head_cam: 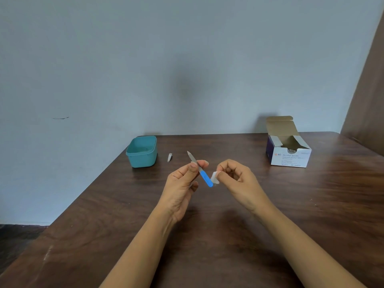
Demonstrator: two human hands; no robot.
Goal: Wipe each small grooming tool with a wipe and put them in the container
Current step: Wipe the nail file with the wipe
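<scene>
Head view is showing the nail file [204,176] being held in the air above the middle of the table, its pointed metal tip slanting far-left and its blue handle pointing near-right. The left hand [182,183] is pinching the metal blade between thumb and forefinger, with the other fingers curling loosely beneath. The right hand [239,177] is pinching a small white wipe [214,176] between thumb and fingertip, fingers curled, and is pressing it against the right side of the blue handle.

Only 1 narrow pinch is carrying the file, so a firm rub from the wipe could be twisting it out of the fingers and dropping it onto the table. The blade under the left fingertips is likely going unwiped unless the grip is shifted. The wipe is small, so it may be slipping from the pinch as it travels along the file.

Far left, the teal container [141,160] is sitting open near the table's far edge; whether anything is lying inside cannot be told. The nail clippers [169,157] are lying just right of it, apart from it, looking not yet wiped. Far right, an opened box of alcohol swabs [291,159] is standing with its flap up.

Everything is resting on a dark wood-grain table [228,246] pushed against a pale blue-grey wall [187,59]. A brown panel [367,90] is rising at the right.
</scene>
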